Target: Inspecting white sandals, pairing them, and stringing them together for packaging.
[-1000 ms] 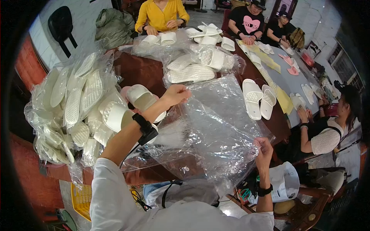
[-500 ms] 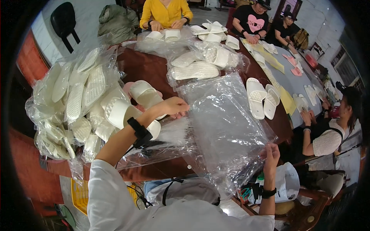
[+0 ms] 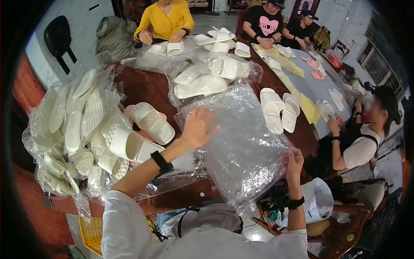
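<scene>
Workshop room, long brown table covered with white slippers and plastic film; other people are seated along the far end and the right edge.

Clear plastic bag is spread over the near edge of the table, toward the near right corner, and hangs partly off it.

Left hand is laid on the bag's upper left part, fingers spread and loose, nothing gripped. A black wristband is worn on that arm.

Right hand is held at the bag's right edge, off the table's near right side; fingers are curled onto the film, edge appears pinched. A black band is worn on that wrist too.

Two loose white slippers are lying just left of the left hand, touching each other. Bagged slipper pile is stacked at the near left corner. A white slipper pair is set beyond the bag, near the right edge. Further bagged slippers are placed mid-table.
</scene>
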`<state>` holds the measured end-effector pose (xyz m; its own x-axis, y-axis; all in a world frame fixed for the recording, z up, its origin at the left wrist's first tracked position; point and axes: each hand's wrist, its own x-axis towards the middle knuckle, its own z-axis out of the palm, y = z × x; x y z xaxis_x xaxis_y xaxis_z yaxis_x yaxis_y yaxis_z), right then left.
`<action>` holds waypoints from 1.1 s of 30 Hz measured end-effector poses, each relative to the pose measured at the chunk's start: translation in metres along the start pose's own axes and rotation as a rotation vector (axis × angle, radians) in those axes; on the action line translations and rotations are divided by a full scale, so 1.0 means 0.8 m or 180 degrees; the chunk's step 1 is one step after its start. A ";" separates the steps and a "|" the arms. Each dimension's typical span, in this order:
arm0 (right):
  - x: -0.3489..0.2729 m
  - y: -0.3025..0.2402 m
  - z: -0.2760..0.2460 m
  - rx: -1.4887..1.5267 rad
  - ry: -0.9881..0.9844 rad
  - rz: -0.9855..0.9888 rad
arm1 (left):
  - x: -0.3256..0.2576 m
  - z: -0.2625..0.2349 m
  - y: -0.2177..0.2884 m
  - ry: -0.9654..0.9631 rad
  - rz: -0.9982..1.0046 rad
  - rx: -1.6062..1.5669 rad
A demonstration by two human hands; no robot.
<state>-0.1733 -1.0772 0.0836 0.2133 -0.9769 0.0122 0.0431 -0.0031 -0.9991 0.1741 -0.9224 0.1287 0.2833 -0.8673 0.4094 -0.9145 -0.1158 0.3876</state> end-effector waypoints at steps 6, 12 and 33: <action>0.013 0.031 -0.004 -0.0241 0.0097 -0.0104 | -0.006 0.026 0.014 -0.1196 -0.0193 0.0216; 0.012 0.045 -0.023 -0.1400 0.0057 -0.1313 | -0.006 0.048 0.001 -0.1498 -0.0189 0.0297; -0.038 0.054 -0.040 -0.1109 0.0538 -0.1202 | -0.205 -0.199 -0.060 0.0636 -0.1243 0.1054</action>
<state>-0.2091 -1.0542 0.0389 0.0844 -0.9148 0.3949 -0.2460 -0.4032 -0.8814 0.2172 -0.6977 0.1745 0.6397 -0.6242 0.4484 -0.7632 -0.5849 0.2745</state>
